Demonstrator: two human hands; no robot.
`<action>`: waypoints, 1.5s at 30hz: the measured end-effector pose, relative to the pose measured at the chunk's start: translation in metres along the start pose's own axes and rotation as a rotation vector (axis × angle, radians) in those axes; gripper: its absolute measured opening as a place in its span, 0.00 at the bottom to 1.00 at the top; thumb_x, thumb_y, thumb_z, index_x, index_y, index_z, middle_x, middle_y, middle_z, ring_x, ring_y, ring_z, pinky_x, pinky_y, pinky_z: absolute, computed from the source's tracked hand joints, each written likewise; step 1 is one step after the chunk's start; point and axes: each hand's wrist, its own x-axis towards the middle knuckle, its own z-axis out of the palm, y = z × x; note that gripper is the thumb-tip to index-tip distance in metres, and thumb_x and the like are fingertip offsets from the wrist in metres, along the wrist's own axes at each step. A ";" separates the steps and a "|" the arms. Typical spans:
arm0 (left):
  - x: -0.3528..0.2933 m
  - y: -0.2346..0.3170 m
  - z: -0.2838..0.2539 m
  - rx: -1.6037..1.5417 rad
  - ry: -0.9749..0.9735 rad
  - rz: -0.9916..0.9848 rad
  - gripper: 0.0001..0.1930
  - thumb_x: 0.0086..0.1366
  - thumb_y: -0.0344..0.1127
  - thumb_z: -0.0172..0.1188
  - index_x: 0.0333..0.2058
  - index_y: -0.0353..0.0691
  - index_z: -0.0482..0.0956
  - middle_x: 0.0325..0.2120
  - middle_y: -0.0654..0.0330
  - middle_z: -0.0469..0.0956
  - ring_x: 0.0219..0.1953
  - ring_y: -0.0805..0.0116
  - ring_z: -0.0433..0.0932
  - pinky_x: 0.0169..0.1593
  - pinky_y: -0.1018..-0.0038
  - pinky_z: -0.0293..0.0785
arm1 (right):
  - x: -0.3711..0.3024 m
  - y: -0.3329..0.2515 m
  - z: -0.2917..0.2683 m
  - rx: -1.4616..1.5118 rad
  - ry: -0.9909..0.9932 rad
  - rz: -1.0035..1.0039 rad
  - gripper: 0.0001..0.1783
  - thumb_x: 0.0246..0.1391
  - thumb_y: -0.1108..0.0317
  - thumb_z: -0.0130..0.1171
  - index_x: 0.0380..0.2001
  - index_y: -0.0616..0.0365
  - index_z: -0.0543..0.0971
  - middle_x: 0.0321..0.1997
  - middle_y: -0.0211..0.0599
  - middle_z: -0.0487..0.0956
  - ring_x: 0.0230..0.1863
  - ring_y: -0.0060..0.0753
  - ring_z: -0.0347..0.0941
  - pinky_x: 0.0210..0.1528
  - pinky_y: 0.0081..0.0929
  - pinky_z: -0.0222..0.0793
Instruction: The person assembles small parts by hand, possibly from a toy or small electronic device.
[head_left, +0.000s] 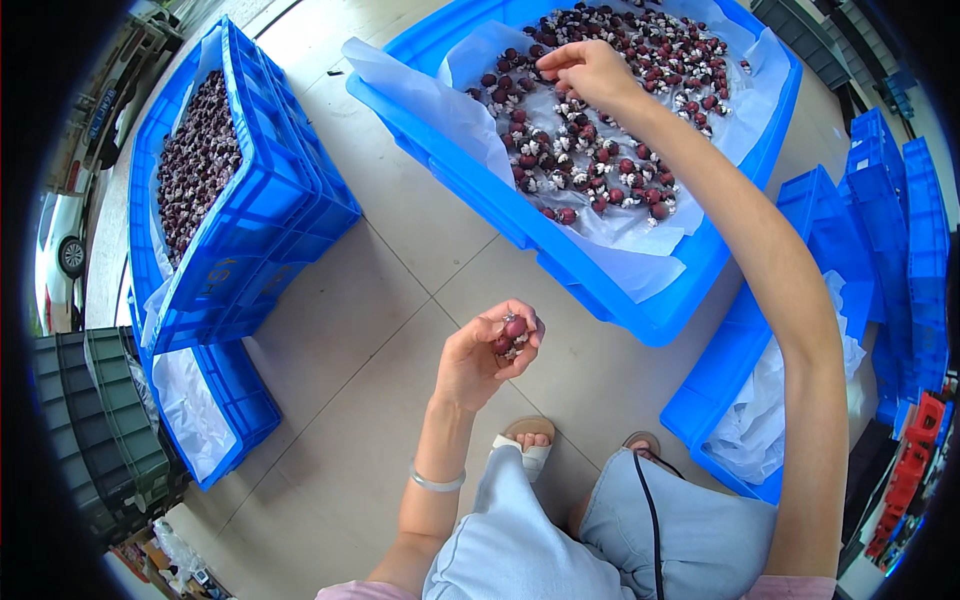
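Note:
My left hand (482, 350), palm up over the floor, is closed around a few small round dark red pieces (515, 327) with white ragged tufts; I cannot make out their exact kind. Stretched far forward, my right hand (590, 75) hangs over the large blue crate (620, 305). Its fingers are slightly bent and apart, nothing visible in them. Below it, many of the same red-and-white pieces (600, 165) lie scattered on a white liner sheet (625, 265) inside the crate, more thinly toward its near left side.
At left, a stack of blue crates (290, 200) carries a top crate filled with darker pieces (200, 155). Another blue crate with crumpled white liner (750, 430) sits at right, beside more blue crates (905, 240). Dark green crates (105, 410) stand far left.

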 end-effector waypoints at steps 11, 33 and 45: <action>-0.017 0.003 -0.009 0.048 0.254 0.074 0.22 0.65 0.45 0.48 0.13 0.41 0.62 0.20 0.58 0.67 0.19 0.75 0.61 0.14 0.84 0.48 | 0.034 0.032 0.045 -0.690 -0.095 -0.487 0.21 0.42 0.77 0.52 0.44 0.58 0.78 0.46 0.46 0.77 0.50 0.47 0.72 0.55 0.37 0.67; -0.041 0.014 -0.017 0.054 0.198 0.135 0.12 0.64 0.40 0.58 0.33 0.35 0.78 0.14 0.71 0.63 0.17 0.83 0.60 0.17 0.85 0.49 | 0.091 0.042 0.061 -0.809 -0.026 -0.498 0.21 0.45 0.78 0.48 0.44 0.53 0.77 0.45 0.43 0.77 0.52 0.44 0.70 0.55 0.40 0.64; -0.034 0.018 -0.005 0.200 0.152 0.183 0.14 0.62 0.41 0.60 0.36 0.34 0.78 0.14 0.69 0.63 0.16 0.84 0.58 0.16 0.86 0.50 | -0.037 -0.085 -0.030 0.195 -0.270 -0.440 0.17 0.39 0.79 0.61 0.38 0.61 0.77 0.32 0.39 0.80 0.34 0.29 0.76 0.40 0.25 0.71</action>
